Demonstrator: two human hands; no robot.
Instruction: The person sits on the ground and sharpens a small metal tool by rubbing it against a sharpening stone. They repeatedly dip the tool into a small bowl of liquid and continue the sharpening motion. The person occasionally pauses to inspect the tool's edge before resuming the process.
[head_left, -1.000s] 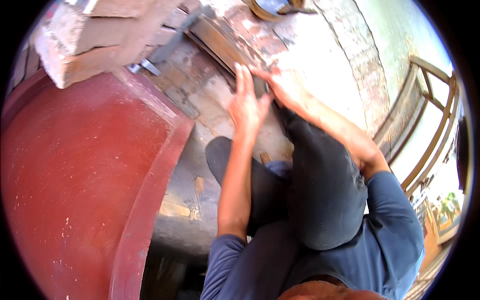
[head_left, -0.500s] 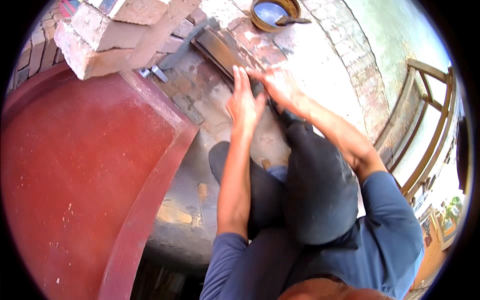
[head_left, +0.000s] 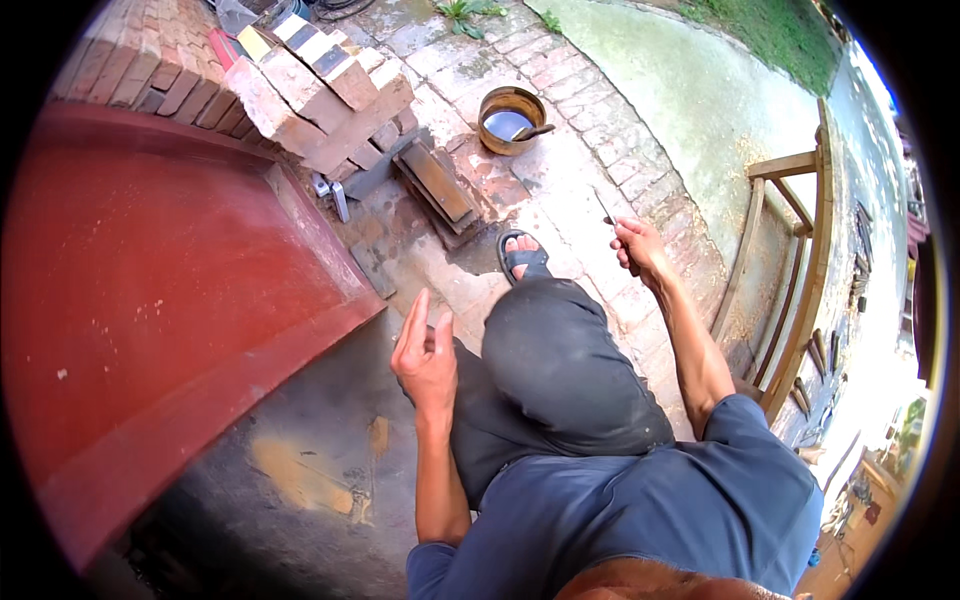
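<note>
My right hand (head_left: pixel 640 248) is raised over the paving on the right, fingers curled round a thin metal blade (head_left: pixel 605 207) that points up and left; its handle end is hidden in the fist. My left hand (head_left: pixel 427 362) is held up beside my knee with fingers stretched and nothing in it. Ahead of my sandalled foot lies a brown oblong block (head_left: pixel 437 185) like a whetstone, on a darker base; neither hand touches it. Beyond it stands a round brown bowl (head_left: pixel 511 92) of water, with a dark-handled brush or scraper (head_left: pixel 533 131) resting in it.
Stacked bricks (head_left: pixel 310 100) stand left of the block, with a small silver metal piece (head_left: pixel 340 200) nearby. A large red panel (head_left: pixel 180 330) fills the left side. On the right is a wooden bench frame (head_left: pixel 800 270), with several hand tools (head_left: pixel 820 350) beyond it.
Both hands have left the block. My right hand has moved right, carrying the blade; my left has drawn back toward me. The view has shifted, showing more ground ahead.
</note>
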